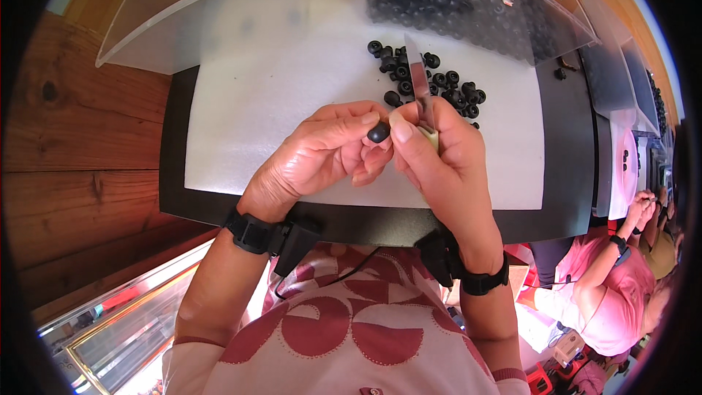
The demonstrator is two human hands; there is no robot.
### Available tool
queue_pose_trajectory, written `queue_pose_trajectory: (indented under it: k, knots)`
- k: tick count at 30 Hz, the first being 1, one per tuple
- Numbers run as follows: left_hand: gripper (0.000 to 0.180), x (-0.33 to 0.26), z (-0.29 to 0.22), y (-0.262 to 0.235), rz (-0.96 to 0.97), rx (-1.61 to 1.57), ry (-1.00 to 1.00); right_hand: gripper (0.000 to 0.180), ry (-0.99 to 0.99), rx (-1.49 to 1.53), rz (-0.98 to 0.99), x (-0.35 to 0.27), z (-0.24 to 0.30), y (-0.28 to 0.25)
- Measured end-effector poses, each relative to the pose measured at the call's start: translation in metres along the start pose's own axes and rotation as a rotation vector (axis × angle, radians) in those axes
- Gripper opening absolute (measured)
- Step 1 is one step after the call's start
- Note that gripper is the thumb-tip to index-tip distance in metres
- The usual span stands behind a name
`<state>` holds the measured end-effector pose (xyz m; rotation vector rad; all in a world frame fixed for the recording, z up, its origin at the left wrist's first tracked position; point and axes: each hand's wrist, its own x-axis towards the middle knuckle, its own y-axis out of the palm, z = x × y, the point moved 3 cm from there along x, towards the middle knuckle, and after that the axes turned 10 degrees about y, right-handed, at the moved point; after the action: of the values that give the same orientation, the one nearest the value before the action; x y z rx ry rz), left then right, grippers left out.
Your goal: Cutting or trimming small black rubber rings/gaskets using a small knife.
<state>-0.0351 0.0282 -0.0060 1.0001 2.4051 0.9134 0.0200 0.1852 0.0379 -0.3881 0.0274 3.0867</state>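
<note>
Between the fingertips of my left hand [322, 145] is a small round black rubber part [379, 132], held up over the white sheet. My right hand [447, 153] grips a knife [420, 80] by its pale handle [430, 136], with the blade pointing away from me. The right thumb and fingertips meet close beside the rubber part; whether they touch it I cannot tell. Just past my hands, a loose pile of black rubber parts [441, 86] lies on the white sheet [241, 124], partly behind the blade.
A clear bin [468, 7] full of black parts stands at the far right, another clear bin [175, 25] at the far left. The dark table [567, 153] borders the sheet. Wooden boards [80, 117] lie left. A co-worker in pink [607, 285] sits at the right.
</note>
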Motion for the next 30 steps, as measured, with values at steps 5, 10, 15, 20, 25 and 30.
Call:
queue_pose_trajectory:
  k: [5,10,15,20,25,30]
  knots:
    - [0.039,-0.002,0.001,-0.002,0.027,-0.072,0.076,0.021,-0.187,-0.288,-0.049,-0.024,0.001,-0.005]
    - [0.042,0.0,0.002,-0.001,0.009,-0.031,0.113,0.02,-0.22,-0.472,-0.055,-0.037,0.004,-0.007]
    - [0.043,0.001,0.002,0.0,-0.001,0.0,0.104,0.021,-0.293,-0.522,-0.067,-0.038,0.0,-0.005]
    - [0.044,0.0,0.001,0.0,-0.01,0.002,0.102,0.021,-0.307,-0.554,-0.092,-0.037,0.001,-0.005]
    - [0.045,0.0,0.001,0.001,-0.02,-0.002,0.107,0.021,-0.309,-0.562,-0.099,-0.038,0.001,-0.006]
    - [0.047,-0.001,0.002,0.001,-0.014,-0.033,0.121,0.021,-0.315,-0.567,-0.102,-0.037,-0.001,-0.007]
